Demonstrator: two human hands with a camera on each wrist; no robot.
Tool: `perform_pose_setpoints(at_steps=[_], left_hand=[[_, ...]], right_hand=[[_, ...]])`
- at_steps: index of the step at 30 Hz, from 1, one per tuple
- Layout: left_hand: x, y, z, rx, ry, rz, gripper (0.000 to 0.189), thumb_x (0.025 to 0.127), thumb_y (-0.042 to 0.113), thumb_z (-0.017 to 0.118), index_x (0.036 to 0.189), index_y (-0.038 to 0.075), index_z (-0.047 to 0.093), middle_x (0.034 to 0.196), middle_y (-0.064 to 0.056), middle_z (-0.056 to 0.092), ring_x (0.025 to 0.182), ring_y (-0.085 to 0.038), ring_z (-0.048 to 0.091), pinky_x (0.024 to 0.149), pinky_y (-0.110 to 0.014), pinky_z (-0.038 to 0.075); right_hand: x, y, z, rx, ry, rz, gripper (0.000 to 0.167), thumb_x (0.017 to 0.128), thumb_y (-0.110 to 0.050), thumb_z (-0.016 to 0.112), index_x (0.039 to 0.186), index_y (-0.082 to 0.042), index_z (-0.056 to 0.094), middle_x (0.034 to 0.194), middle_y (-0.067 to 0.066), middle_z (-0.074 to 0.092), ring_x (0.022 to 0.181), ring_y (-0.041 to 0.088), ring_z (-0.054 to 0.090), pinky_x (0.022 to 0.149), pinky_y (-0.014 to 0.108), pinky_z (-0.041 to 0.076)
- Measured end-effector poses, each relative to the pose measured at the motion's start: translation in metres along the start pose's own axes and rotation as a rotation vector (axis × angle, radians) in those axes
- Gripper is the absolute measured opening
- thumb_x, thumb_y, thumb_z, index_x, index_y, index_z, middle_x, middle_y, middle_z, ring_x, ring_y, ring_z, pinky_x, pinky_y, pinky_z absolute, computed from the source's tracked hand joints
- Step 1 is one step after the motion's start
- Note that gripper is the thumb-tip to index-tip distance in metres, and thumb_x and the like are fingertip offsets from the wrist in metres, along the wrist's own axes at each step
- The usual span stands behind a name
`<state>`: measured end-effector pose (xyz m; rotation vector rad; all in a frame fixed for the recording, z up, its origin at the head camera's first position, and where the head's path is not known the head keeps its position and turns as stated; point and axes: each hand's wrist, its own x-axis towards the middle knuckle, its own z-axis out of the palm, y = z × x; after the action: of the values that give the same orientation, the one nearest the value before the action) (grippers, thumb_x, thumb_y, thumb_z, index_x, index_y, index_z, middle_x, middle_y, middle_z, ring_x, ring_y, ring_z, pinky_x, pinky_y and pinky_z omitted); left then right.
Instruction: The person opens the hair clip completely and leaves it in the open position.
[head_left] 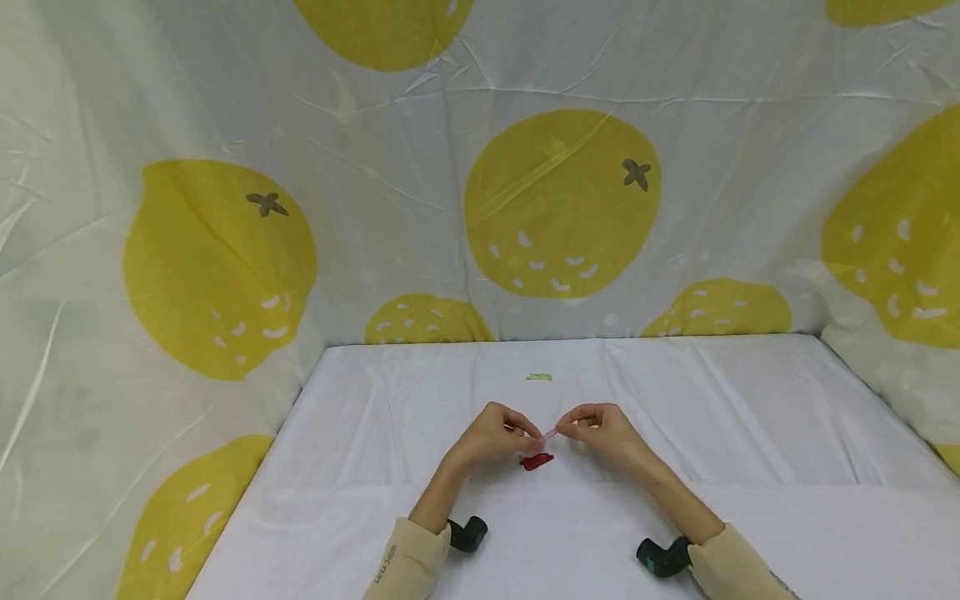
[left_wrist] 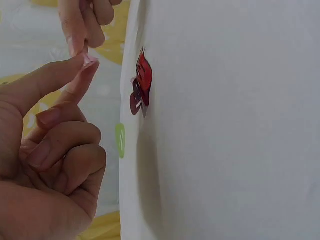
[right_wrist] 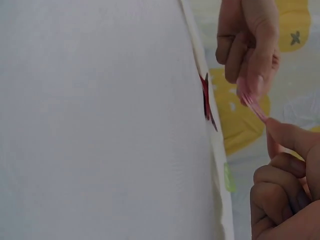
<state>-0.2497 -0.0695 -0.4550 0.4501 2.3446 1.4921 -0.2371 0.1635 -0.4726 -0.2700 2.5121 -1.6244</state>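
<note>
A thin pink strip (right_wrist: 254, 106) is stretched between both hands above the white table. My left hand (head_left: 498, 434) pinches one end with thumb and forefinger, its other fingers curled in. At the opposite end, the right hand (head_left: 606, 430) pinches the strip between thumb and forefinger. Just below the left fingertips lies a small glossy red piece (head_left: 537, 461) with dark markings; in the left wrist view, the red piece (left_wrist: 143, 80) shows darker rounded parts at one end. What kind of thing the strip is cannot be made out.
A small light green piece (head_left: 539, 377) lies farther back on the white-covered table (head_left: 750, 417). Behind and to the sides hangs a white curtain (head_left: 405, 208) printed with yellow lemons. Black cameras sit at both wrists, by beige sleeves (head_left: 412, 554).
</note>
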Motion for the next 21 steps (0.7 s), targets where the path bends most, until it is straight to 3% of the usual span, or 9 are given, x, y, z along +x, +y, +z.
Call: perform_pose_setpoints(at_steps=[4, 9, 15, 21], left_hand=[[0.001, -0.001, 0.003, -0.015, -0.008, 0.013, 0.009, 0.088, 0.014, 0.079, 0.084, 0.007, 0.083, 0.075, -0.003, 0.075, 0.068, -0.009, 0.061, 0.065, -0.023, 0.048], [0.002, -0.001, 0.004, 0.001, 0.047, 0.009, 0.009, 0.087, 0.016, 0.079, 0.083, 0.009, 0.083, 0.077, -0.002, 0.077, 0.068, -0.008, 0.058, 0.064, -0.023, 0.045], [0.003, -0.001, 0.004, -0.011, 0.037, 0.03, 0.011, 0.089, 0.019, 0.08, 0.087, 0.009, 0.083, 0.08, 0.0, 0.077, 0.069, -0.011, 0.059, 0.064, -0.022, 0.045], [0.005, -0.001, 0.006, -0.062, 0.161, 0.067, 0.013, 0.09, 0.016, 0.08, 0.089, 0.004, 0.083, 0.084, -0.007, 0.078, 0.071, -0.007, 0.055, 0.061, -0.02, 0.042]], right_hand=[[-0.002, -0.002, 0.004, 0.024, -0.017, -0.022, 0.018, 0.092, -0.028, 0.079, 0.098, -0.011, 0.079, 0.089, 0.013, 0.074, 0.075, 0.01, 0.053, 0.066, 0.022, 0.038], [-0.002, -0.003, 0.007, 0.021, 0.022, -0.029, 0.018, 0.093, -0.031, 0.078, 0.096, -0.014, 0.08, 0.094, 0.01, 0.076, 0.078, 0.01, 0.055, 0.065, 0.023, 0.038], [-0.003, -0.004, 0.009, 0.015, 0.0, -0.043, 0.016, 0.094, -0.03, 0.077, 0.097, -0.015, 0.081, 0.093, 0.009, 0.075, 0.076, 0.008, 0.052, 0.065, 0.022, 0.038], [-0.004, -0.005, 0.014, 0.022, 0.021, -0.04, 0.017, 0.091, -0.03, 0.081, 0.096, -0.014, 0.082, 0.068, -0.001, 0.058, 0.063, 0.005, 0.04, 0.056, 0.02, 0.03]])
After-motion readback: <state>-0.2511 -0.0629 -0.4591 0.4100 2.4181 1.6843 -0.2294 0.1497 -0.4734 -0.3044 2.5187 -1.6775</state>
